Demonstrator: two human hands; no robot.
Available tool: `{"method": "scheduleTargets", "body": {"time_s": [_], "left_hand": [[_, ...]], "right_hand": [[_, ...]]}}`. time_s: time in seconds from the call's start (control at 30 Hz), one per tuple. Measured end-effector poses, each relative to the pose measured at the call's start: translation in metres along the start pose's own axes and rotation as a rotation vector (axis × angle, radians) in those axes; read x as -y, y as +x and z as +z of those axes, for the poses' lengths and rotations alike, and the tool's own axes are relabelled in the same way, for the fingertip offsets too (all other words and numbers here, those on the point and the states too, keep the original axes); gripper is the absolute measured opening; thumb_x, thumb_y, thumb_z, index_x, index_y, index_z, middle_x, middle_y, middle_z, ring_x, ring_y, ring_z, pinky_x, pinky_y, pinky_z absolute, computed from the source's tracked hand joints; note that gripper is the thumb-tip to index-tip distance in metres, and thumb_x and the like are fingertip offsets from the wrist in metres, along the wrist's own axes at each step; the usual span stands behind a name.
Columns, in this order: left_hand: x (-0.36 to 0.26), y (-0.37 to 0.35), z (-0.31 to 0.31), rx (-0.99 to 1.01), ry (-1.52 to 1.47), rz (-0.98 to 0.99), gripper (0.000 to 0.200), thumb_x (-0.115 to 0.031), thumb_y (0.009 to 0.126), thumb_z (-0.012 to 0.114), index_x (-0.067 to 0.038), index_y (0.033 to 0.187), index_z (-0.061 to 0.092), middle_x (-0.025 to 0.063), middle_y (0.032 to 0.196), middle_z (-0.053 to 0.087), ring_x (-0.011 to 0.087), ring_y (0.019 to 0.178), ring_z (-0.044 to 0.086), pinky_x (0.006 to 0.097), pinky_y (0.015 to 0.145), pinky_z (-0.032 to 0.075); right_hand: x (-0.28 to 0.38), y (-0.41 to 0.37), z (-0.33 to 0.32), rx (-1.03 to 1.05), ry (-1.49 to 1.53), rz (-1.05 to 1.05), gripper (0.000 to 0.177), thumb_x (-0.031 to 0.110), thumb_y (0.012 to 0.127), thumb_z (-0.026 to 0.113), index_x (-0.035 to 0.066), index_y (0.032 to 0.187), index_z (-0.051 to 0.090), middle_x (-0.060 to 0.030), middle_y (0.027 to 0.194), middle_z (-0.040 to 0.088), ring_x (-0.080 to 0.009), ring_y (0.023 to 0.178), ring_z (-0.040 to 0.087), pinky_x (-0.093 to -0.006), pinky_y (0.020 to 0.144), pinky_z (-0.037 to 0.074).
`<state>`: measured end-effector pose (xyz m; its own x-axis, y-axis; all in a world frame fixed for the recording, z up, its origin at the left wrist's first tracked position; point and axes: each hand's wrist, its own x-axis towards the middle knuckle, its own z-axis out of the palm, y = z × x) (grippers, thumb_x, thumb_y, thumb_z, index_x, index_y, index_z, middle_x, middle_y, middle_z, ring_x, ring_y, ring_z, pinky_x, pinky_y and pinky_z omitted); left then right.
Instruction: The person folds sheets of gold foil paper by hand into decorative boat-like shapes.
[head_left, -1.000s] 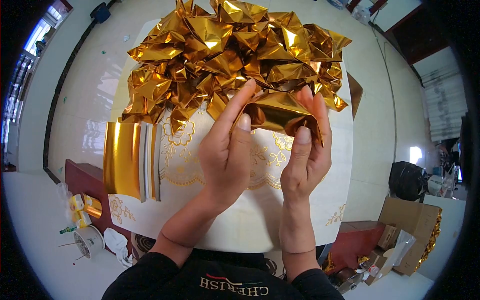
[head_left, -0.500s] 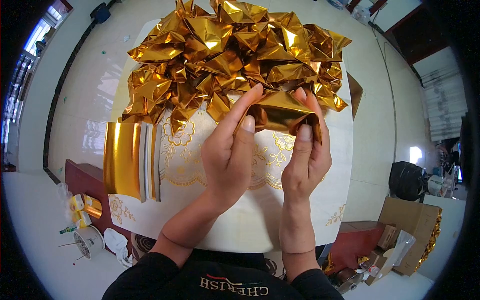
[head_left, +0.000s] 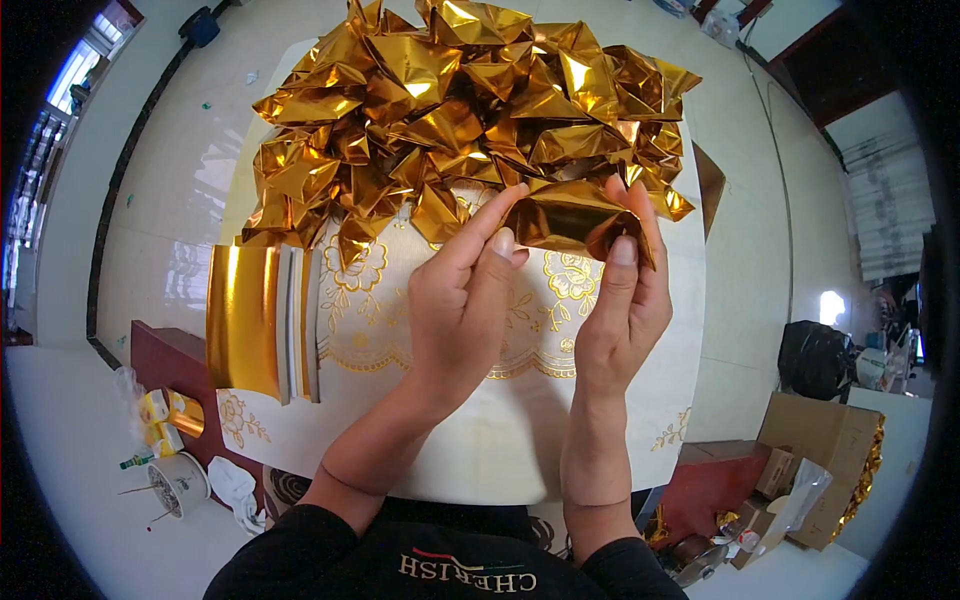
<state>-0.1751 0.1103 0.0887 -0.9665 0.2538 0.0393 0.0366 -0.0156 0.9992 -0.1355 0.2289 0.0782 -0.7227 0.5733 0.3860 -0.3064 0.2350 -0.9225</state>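
A folded piece of gold foil paper [head_left: 570, 215] is held between my two hands, just above the near edge of a heap of folded gold foil pieces [head_left: 450, 110]. My left hand [head_left: 465, 290] pinches its left end between thumb and fingers. At the right end, my right hand [head_left: 625, 285] has its thumb pressed by the opening and its fingers behind the foil. A stack of gold foil sheets [head_left: 245, 320] lies on the left of the table, with white and grey edges along its right side.
The table [head_left: 480, 430] has a pale cloth with gold flower patterns. A white bucket [head_left: 180, 483] and yellow packages [head_left: 160, 415] are at lower left. A cardboard box [head_left: 820, 450] and a black bag [head_left: 815, 360] are on the right.
Both hands have shifted slightly to the right with the foil piece. Its right end has turned, so that its rounded opening shows more.
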Motion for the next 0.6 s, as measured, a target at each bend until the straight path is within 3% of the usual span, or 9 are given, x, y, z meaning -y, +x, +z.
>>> {"method": "scheduleTargets", "body": {"time_s": [0.17, 0.37, 0.53, 0.6], "left_hand": [[0.0021, -0.0010, 0.0002, -0.024, 0.060, 0.055, 0.039, -0.012, 0.103, 0.054, 0.006, 0.138, 0.053, 0.0139, 0.125, 0.066, 0.0175, 0.101, 0.069, 0.0279, 0.088, 0.056], [0.0029, 0.0000, -0.0010, -0.018, 0.036, 0.091, 0.037, -0.010, 0.103, 0.053, 0.005, 0.137, 0.055, 0.0135, 0.124, 0.066, 0.0171, 0.103, 0.068, 0.0277, 0.088, 0.056], [0.0000, 0.0034, -0.0023, -0.037, -0.009, 0.198, 0.034, -0.005, 0.102, 0.051, 0.007, 0.133, 0.057, 0.0145, 0.129, 0.065, 0.0174, 0.106, 0.067, 0.0286, 0.089, 0.057], [0.0008, 0.0054, -0.0012, -0.090, -0.074, 0.215, 0.034, -0.003, 0.101, 0.050, 0.004, 0.133, 0.060, 0.0132, 0.126, 0.068, 0.0124, 0.102, 0.066, 0.0250, 0.087, 0.053]], "right_hand": [[-0.0034, 0.0007, -0.0003, 0.016, -0.033, -0.061, 0.039, 0.011, 0.106, 0.044, -0.003, 0.142, 0.050, -0.0168, 0.139, 0.058, -0.0198, 0.125, 0.056, -0.0305, 0.101, 0.046], [0.0034, 0.0004, -0.0009, 0.034, -0.036, 0.014, 0.039, 0.012, 0.106, 0.045, -0.004, 0.140, 0.051, -0.0181, 0.139, 0.058, -0.0232, 0.128, 0.055, -0.0328, 0.104, 0.045], [-0.0028, -0.0004, 0.0001, 0.014, 0.048, -0.055, 0.040, 0.005, 0.102, 0.050, -0.004, 0.141, 0.049, -0.0194, 0.145, 0.052, -0.0262, 0.132, 0.053, -0.0360, 0.109, 0.043], [-0.0007, -0.0013, 0.0021, 0.003, 0.089, -0.038, 0.043, 0.003, 0.099, 0.053, -0.004, 0.141, 0.049, -0.0199, 0.147, 0.050, -0.0275, 0.133, 0.051, -0.0374, 0.110, 0.042]]}}
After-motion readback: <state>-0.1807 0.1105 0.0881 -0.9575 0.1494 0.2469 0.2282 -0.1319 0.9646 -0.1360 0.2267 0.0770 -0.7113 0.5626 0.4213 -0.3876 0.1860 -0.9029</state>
